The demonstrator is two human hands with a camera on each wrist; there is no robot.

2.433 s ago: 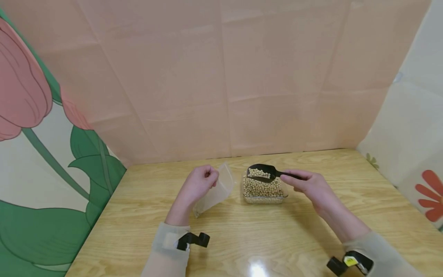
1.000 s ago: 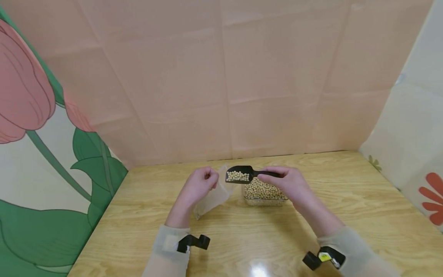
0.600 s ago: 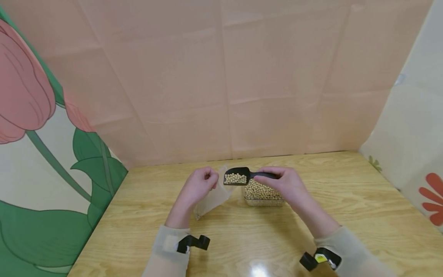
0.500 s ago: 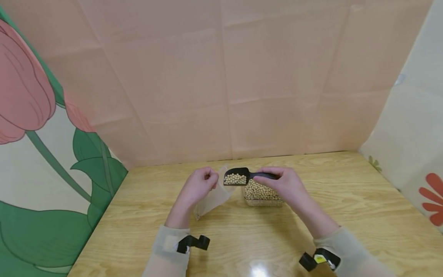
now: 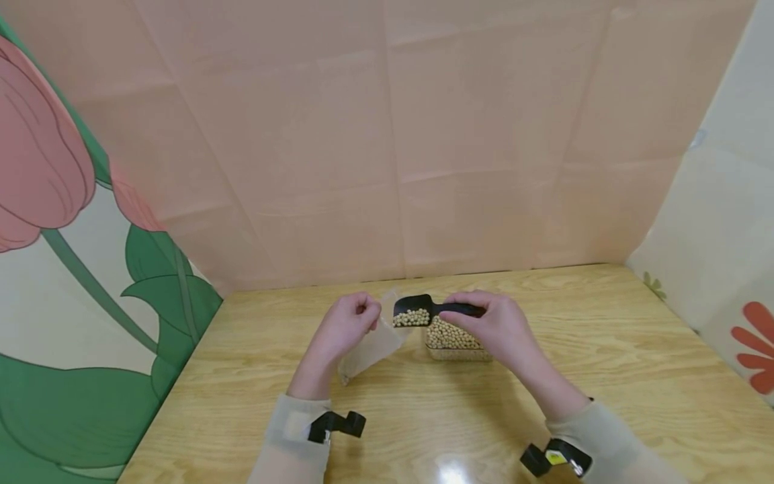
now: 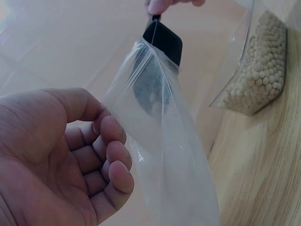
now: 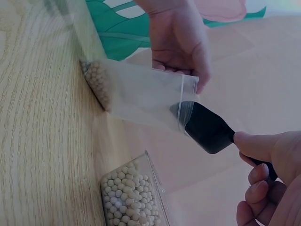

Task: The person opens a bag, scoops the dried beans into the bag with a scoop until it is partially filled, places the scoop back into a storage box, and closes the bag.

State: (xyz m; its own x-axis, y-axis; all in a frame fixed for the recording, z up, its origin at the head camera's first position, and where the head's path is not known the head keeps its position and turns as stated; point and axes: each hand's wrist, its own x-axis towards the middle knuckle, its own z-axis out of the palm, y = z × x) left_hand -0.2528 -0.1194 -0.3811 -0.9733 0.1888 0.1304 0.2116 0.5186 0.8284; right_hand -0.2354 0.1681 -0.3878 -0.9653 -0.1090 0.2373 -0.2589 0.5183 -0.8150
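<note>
My left hand (image 5: 345,326) pinches the upper edge of a clear zip-lock bag (image 5: 375,349), which stands upright on the table. In the right wrist view, beige round beans (image 7: 97,84) lie at the bottom of the bag (image 7: 141,92). My right hand (image 5: 492,326) grips the handle of a black scoop (image 5: 414,304), thumb along it. Beans (image 5: 412,318) lie in the scoop. Its front end sits inside the bag's mouth, showing dimly through the plastic in the left wrist view. The left fingertips (image 6: 120,176) are curled, partly in front of the bag.
A clear rectangular container (image 5: 458,354) full of the same beans stands just right of the bag, partly behind my right hand. The wooden table (image 5: 605,323) meets a pink sheet (image 5: 514,168) at its back edge. Flower-print panels (image 5: 145,289) stand at both sides.
My right hand has carried the loaded scoop left, from over the container to the bag's mouth. The scoop has since tilted slightly, and its beans sit lower. The left hand has stayed in place.
</note>
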